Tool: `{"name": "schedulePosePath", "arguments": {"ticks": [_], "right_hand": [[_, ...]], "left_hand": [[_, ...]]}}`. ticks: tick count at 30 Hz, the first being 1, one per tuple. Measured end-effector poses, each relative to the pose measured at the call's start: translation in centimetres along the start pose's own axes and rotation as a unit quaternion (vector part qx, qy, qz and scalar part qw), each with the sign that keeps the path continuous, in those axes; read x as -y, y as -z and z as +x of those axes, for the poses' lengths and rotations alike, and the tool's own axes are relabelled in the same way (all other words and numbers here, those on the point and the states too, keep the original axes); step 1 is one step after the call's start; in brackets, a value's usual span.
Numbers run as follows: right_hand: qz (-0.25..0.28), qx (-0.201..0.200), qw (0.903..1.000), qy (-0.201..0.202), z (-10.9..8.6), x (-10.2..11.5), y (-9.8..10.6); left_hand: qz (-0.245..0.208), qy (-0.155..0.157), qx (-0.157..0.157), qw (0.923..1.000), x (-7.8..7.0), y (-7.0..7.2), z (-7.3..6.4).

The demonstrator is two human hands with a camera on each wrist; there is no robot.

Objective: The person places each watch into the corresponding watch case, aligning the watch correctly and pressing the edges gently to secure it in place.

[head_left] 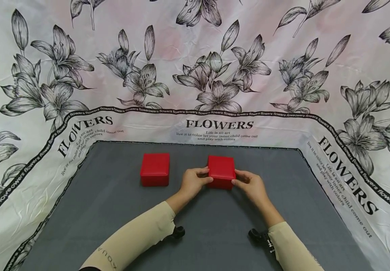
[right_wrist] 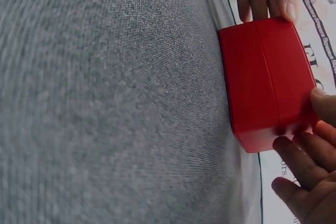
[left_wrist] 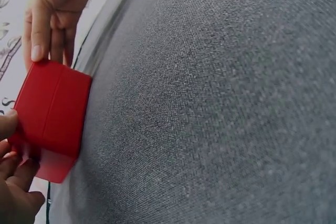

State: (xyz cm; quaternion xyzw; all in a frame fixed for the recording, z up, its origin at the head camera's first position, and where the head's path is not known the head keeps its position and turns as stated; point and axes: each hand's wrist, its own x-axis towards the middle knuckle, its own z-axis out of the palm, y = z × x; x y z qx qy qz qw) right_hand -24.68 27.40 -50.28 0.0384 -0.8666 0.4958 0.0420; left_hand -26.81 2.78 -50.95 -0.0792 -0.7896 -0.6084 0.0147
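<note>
A red box (head_left: pixel 221 171) with rounded edges stands on the grey cloth between my two hands. Its seam shows as a thin line round the sides in both wrist views, and its lid is down. My left hand (head_left: pixel 192 183) grips its left side with thumb and fingers, and my right hand (head_left: pixel 251 186) pinches the right side. In the right wrist view, the right thumb rests near the top edge of the box (right_wrist: pixel 265 77) while the fingers touch below the seam. A second, similar red box (head_left: pixel 155 169) stands to the left, touched by neither hand.
The grey cloth (head_left: pixel 120 210) covers the work surface, bordered by a white band with printed words and flowers (head_left: pixel 219 124). Dark camera mounts (head_left: pixel 178 232) show near both wrists, above the cloth.
</note>
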Motion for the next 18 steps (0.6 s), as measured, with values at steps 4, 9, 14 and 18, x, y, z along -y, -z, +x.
{"name": "schedulePosePath", "arguments": {"ticks": [4,9,14,18], "right_hand": [[-0.047,-0.01,0.9987,0.013,-0.2,0.4,0.1],[-0.089,-0.014,0.9952,0.037,-0.6,0.7,0.2],[-0.123,-0.013,0.9903,0.064,-1.1,0.9,0.6],[-0.159,-0.005,0.9839,0.082,-1.4,1.1,1.2]], "left_hand": [[0.048,-0.032,0.022,0.9981,-0.1,0.5,-0.1],[0.098,-0.022,0.075,0.9921,-0.7,1.4,-0.6],[0.091,-0.018,0.138,0.986,-1.3,2.5,-1.1],[0.085,-0.031,0.182,0.9792,-1.6,3.7,-1.7]]}}
